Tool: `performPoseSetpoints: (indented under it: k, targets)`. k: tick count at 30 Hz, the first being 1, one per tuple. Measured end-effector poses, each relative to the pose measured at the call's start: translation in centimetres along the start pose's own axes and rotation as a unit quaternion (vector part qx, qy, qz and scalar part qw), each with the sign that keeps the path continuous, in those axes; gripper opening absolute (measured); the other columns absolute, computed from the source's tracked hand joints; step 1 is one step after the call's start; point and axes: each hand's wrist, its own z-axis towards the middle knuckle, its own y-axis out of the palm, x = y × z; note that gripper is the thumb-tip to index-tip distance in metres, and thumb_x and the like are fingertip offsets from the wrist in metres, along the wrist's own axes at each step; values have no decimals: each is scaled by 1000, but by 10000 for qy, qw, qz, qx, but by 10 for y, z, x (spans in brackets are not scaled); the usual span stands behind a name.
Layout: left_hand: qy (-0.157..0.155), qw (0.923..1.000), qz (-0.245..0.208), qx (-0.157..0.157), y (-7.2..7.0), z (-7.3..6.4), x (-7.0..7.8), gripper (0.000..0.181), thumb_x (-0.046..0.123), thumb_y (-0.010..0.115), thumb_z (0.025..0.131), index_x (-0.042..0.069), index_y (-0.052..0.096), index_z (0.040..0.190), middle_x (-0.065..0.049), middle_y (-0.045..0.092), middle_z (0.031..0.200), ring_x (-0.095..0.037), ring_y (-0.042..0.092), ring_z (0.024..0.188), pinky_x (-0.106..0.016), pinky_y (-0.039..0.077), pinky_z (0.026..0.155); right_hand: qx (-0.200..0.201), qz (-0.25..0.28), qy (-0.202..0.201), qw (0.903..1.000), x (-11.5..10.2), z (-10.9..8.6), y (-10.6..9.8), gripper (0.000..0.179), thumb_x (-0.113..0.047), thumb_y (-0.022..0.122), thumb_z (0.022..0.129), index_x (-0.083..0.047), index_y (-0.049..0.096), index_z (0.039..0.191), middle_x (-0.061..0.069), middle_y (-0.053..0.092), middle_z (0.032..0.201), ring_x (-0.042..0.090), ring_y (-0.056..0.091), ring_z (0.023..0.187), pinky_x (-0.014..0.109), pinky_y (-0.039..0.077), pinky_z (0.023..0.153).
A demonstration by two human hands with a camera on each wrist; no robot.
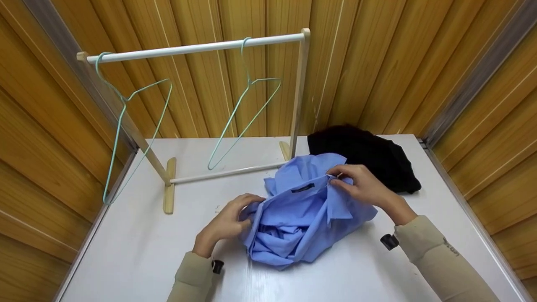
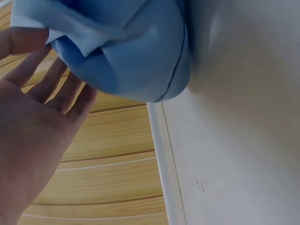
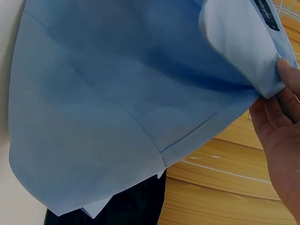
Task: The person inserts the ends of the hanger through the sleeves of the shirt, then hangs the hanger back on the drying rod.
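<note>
A light blue collared shirt (image 1: 310, 226) lies bunched on the white table, its neck opening raised between both hands. A dark label (image 1: 303, 188) shows inside the collar band. My right hand (image 1: 361, 184) pinches the collar at its right end, the thumb on the near side in the right wrist view, where the front of the shirt (image 3: 103, 93) hangs down. At the other end of the opening, my left hand (image 1: 228, 220) holds the cloth between thumb and fingers. From the left wrist camera, that hand (image 2: 37, 108) has its fingers under a fold of the shirt (image 2: 136, 56).
Behind the shirt stands a rack with a white top rail (image 1: 188, 49) and wooden feet. Two mint-green wire hangers, a left one (image 1: 119, 126) and a right one (image 1: 228, 121), hang from it. A black garment (image 1: 369, 155) lies crumpled at the back right. Wood-patterned walls enclose the table (image 1: 138, 251).
</note>
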Motion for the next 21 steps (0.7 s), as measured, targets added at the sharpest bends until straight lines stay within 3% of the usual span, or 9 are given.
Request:
performPoseSetpoints:
  k: [4, 7, 15, 21]
  targets:
    - [-66, 9997, 6, -222, -1, -1, 0, 62, -4, 73, 81, 13, 61, 140, 1, 61, 133, -19, 52, 129, -46, 39, 111, 22, -112, -50, 9999, -1, 1, -2, 23, 4, 71, 94, -3, 72, 115, 4, 72, 109, 20, 68, 98, 44, 58, 86]
    - [-98, 9997, -46, -212, 0, -2, -1, 59, 1, 80, 83, 12, 62, 138, -1, 62, 130, -19, 54, 126, -45, 40, 109, 146, -186, -96, 9997, -2, 2, -1, 23, 5, 72, 93, -3, 73, 114, 3, 73, 108, 20, 68, 96, 42, 58, 85]
    - [-190, 9993, -109, 313, 1, 1, 1, 59, 9, 88, 82, 12, 60, 134, 3, 61, 111, -19, 58, 104, -41, 48, 95, 509, -274, -268, 9980, -4, 7, 2, 22, 6, 73, 92, -4, 75, 111, 2, 74, 104, 16, 66, 88, 32, 57, 77]
    - [-161, 9972, 46, 728, 0, 3, 4, 49, 14, 90, 80, 14, 66, 123, 6, 62, 106, -17, 58, 99, -38, 48, 91, 574, -197, -274, 9978, -6, 9, 6, 20, 4, 74, 92, -4, 74, 110, 2, 74, 104, 16, 66, 87, 28, 56, 75]
